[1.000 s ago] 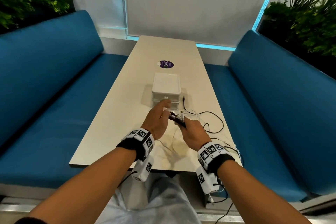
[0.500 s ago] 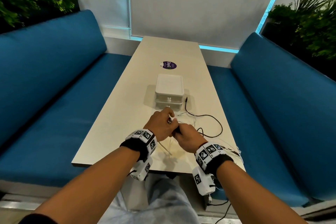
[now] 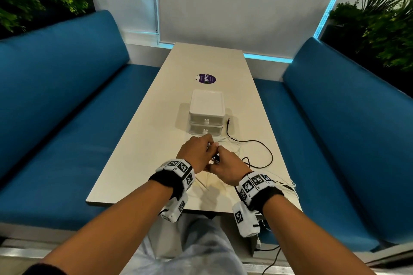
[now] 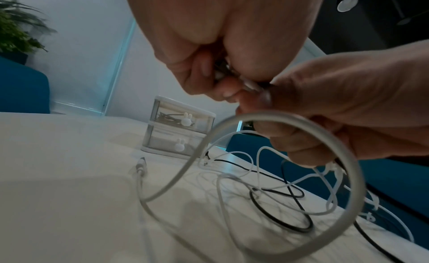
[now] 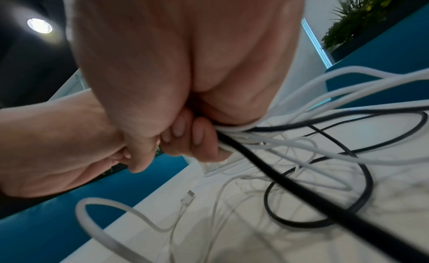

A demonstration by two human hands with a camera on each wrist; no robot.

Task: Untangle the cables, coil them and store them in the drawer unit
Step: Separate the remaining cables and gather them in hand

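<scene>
Both hands meet over the near middle of the table [image 3: 138, 152]. My left hand [image 3: 196, 152] [image 4: 209, 70] pinches cable ends at its fingertips. My right hand [image 3: 225, 167] [image 5: 185, 138] grips a bunch of white and black cables [image 5: 255, 136]. From the hands a thick white cable loop [image 4: 290, 120] hangs, and thin white cables [image 4: 243, 156] and a black cable [image 3: 259, 140] [image 4: 290, 197] trail tangled across the table. The white two-drawer unit [image 3: 206, 114] [image 4: 178, 133] stands just beyond the hands with both drawers shut; dark cable shows through the top drawer.
A purple round sticker [image 3: 207, 78] lies on the table beyond the drawer unit. Blue benches [image 3: 67, 107] run along both sides. Plants [image 3: 380, 29] stand behind the backrests. A white plug end [image 5: 188, 196] lies on the table near its left edge.
My left hand drew back from the drawer unit and joined my right hand on the cables. Both hands pulled a little nearer to me.
</scene>
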